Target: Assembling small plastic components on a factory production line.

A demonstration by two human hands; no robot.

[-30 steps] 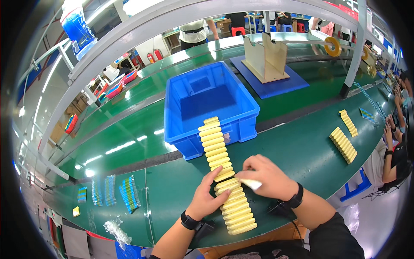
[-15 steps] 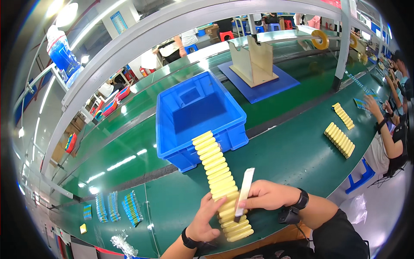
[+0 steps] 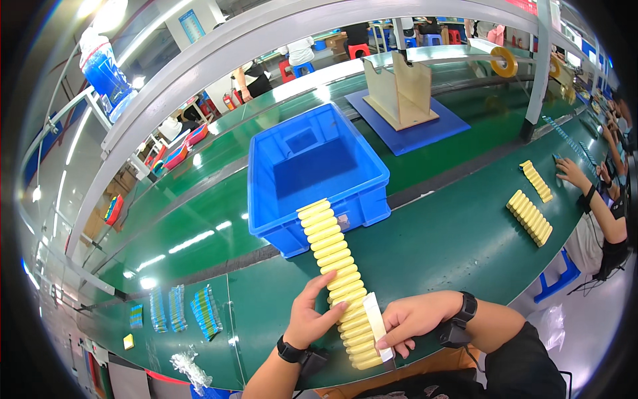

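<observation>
A long strip of yellow stick-shaped pieces [image 3: 330,246], joined side by side, runs from the blue bin's near rim down to the table edge in front of me. My left hand [image 3: 312,312] rests on its left side, thumb and index finger spread apart and touching the yellow pieces. A flat white knife-like tool [image 3: 374,318] lies along the strip's lower right edge. My right hand [image 3: 415,320] is closed on that tool, its fingers curled around the lower part; the tool's lower tip is hard to make out.
The blue bin [image 3: 256,193] stands just ahead. Blue-green striped packs [image 3: 207,312], a small yellow piece [image 3: 128,342] and crumpled clear plastic [image 3: 191,370] lie left. Two shorter yellow strips [image 3: 530,218] lie right, near a co-worker's hand [image 3: 573,173]. A beige stand [image 3: 399,93] is behind.
My right hand has lowered the white tool from above the strip to its lower right edge. My left hand has moved up along the strip. The co-worker's hand has shifted slightly.
</observation>
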